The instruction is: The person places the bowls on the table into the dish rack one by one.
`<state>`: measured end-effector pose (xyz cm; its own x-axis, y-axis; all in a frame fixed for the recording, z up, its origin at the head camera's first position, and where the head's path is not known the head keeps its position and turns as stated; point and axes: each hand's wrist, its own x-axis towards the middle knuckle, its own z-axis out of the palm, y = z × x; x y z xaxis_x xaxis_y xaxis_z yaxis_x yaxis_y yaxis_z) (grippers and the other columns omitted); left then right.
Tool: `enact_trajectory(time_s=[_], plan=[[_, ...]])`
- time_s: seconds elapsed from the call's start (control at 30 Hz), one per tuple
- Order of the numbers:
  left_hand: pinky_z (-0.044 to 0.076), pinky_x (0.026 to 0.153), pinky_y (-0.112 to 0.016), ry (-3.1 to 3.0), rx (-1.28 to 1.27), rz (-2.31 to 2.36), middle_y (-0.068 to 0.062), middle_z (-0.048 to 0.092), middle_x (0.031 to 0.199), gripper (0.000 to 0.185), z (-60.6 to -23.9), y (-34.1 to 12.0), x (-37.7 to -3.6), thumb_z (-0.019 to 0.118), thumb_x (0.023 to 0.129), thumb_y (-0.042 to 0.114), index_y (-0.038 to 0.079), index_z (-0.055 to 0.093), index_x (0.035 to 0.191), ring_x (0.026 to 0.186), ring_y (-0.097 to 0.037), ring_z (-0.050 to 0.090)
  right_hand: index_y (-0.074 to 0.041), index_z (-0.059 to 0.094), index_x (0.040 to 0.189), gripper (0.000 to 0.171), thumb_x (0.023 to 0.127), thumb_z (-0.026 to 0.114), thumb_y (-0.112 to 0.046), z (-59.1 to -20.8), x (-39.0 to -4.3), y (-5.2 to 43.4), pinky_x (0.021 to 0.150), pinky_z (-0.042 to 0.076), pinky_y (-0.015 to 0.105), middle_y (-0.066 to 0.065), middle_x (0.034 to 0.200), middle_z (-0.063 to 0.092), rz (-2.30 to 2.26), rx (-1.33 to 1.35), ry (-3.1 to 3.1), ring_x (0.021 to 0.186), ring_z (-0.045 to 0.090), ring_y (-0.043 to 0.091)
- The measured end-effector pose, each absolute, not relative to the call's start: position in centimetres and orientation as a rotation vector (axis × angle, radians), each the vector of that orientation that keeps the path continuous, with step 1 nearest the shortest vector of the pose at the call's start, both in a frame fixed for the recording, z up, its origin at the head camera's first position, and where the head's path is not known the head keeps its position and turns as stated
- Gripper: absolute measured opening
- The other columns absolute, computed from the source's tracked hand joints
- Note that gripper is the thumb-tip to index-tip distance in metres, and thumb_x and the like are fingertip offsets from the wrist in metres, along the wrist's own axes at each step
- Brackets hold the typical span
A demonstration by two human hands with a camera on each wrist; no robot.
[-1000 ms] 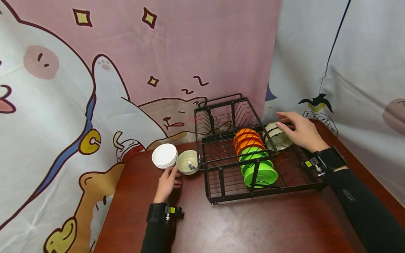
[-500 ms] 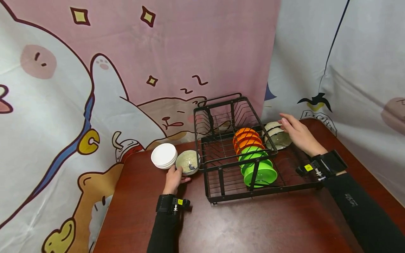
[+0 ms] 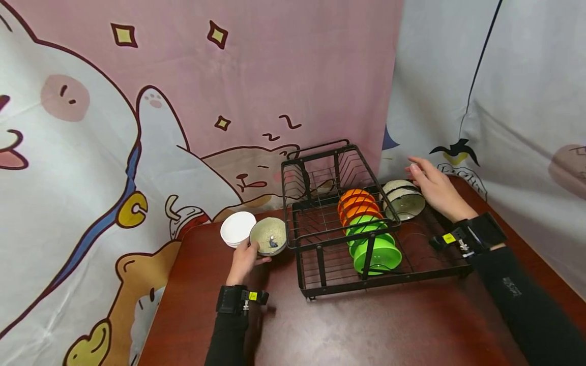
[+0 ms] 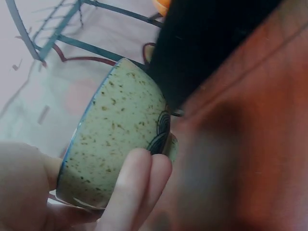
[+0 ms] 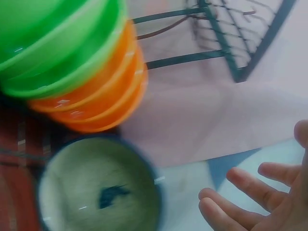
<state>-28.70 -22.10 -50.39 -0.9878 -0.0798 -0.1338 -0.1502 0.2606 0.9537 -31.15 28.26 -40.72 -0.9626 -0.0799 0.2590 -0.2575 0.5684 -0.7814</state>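
My left hand (image 3: 244, 262) grips a speckled ceramic bowl (image 3: 269, 236) that has a dark blue motif inside. In the left wrist view this bowl (image 4: 108, 130) is tilted, the thumb at its rim and the fingers against its outer wall. Left of it a stack of white bowls (image 3: 238, 227) stands on the table. My right hand (image 3: 437, 190) hovers with fingers spread and holds nothing. Just left of that hand, similar speckled bowls (image 3: 405, 206) lean on edge in the black dish rack (image 3: 384, 278); one such bowl (image 5: 101, 187) faces the right wrist camera.
Orange bowls (image 3: 354, 201) and green bowls (image 3: 377, 254) stand in a row in the rack's lower level. An upper wire tier (image 3: 316, 239) covers part of them. A printed cloth (image 3: 256, 76) hangs behind the brown table (image 3: 339, 328).
My left hand has closed on the speckled bowl, which now sits slightly further left and looks raised. My right hand has drawn back a little from the bowls in the rack.
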Motion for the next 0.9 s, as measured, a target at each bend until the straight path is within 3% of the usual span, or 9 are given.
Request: enact_trajectory(time_s=[0.13, 0.27, 0.33, 0.43, 0.57, 0.67, 0.9], plan=[[0.064, 0.071, -0.039, 2.527, -0.219, 1.857, -0.038, 0.065, 0.12, 0.046, -47.6, -22.1, -28.4, 0.038, 0.103, 0.01, -0.015, 0.05, 0.14, 0.072, -0.023, 0.077, -0.012, 0.025, 0.166, 0.062, 0.114, 0.027, -0.045, -36.9, -31.0, 28.0, 0.111, 0.046, 0.049, 0.026, 0.154, 0.047, 1.424, 0.295, -2.536, 0.14, 0.049, 0.046], [0.063, 0.065, -0.032, 2.611, -0.226, 1.856, -0.036, 0.066, 0.12, 0.045, -44.3, -22.4, -27.9, 0.037, 0.105, 0.014, -0.009, 0.054, 0.14, 0.071, -0.023, 0.077, -0.018, 0.031, 0.165, 0.058, 0.114, 0.03, -0.045, -33.8, -30.9, 27.4, 0.108, 0.048, 0.022, 0.02, 0.15, 0.05, 1.45, 0.324, -2.443, 0.135, 0.056, 0.03], [0.063, 0.067, -0.033, 2.628, -0.231, 1.865, -0.034, 0.066, 0.123, 0.046, -42.8, -22.7, -27.8, 0.037, 0.107, 0.018, -0.004, 0.053, 0.143, 0.072, -0.022, 0.078, -0.019, 0.032, 0.164, 0.056, 0.114, 0.031, -0.044, -33.0, -30.8, 27.1, 0.105, 0.047, 0.017, 0.019, 0.148, 0.051, 1.461, 0.335, -2.416, 0.132, 0.057, 0.024], [0.063, 0.072, -0.033, 2.652, -0.233, 1.868, -0.031, 0.065, 0.127, 0.048, -41.2, -23.3, -27.7, 0.036, 0.106, 0.019, 0.0, 0.052, 0.147, 0.075, -0.018, 0.078, -0.018, 0.032, 0.164, 0.056, 0.114, 0.031, -0.044, -32.7, -30.8, 26.9, 0.109, 0.048, 0.024, 0.019, 0.148, 0.051, 1.457, 0.333, -2.424, 0.133, 0.057, 0.026], [0.063, 0.077, -0.033, 2.65, -0.246, 1.879, -0.029, 0.066, 0.129, 0.049, -39.9, -23.6, -27.7, 0.036, 0.104, 0.019, 0.0, 0.053, 0.146, 0.075, -0.013, 0.077, -0.016, 0.028, 0.166, 0.059, 0.114, 0.027, -0.045, -33.6, -30.9, 27.0, 0.117, 0.043, 0.048, 0.024, 0.152, 0.048, 1.47, 0.319, -2.482, 0.139, 0.051, 0.042], [0.063, 0.077, -0.032, 2.649, -0.243, 1.882, -0.03, 0.066, 0.128, 0.048, -39.4, -23.6, -27.9, 0.036, 0.106, 0.019, -0.001, 0.054, 0.145, 0.073, -0.011, 0.077, -0.014, 0.024, 0.167, 0.062, 0.114, 0.025, -0.046, -34.4, -31.0, 27.1, 0.116, 0.037, 0.062, 0.027, 0.154, 0.045, 1.497, 0.305, -2.511, 0.141, 0.047, 0.048], [0.062, 0.069, -0.028, 2.683, -0.217, 1.925, -0.03, 0.066, 0.121, 0.046, -37.0, -22.6, -29.0, 0.035, 0.102, 0.016, -0.005, 0.057, 0.136, 0.067, -0.011, 0.076, -0.014, 0.022, 0.167, 0.065, 0.113, 0.027, -0.05, -34.5, -31.4, 26.9, 0.117, 0.035, 0.062, 0.026, 0.155, 0.043, 1.546, 0.32, -2.523, 0.143, 0.045, 0.047]])
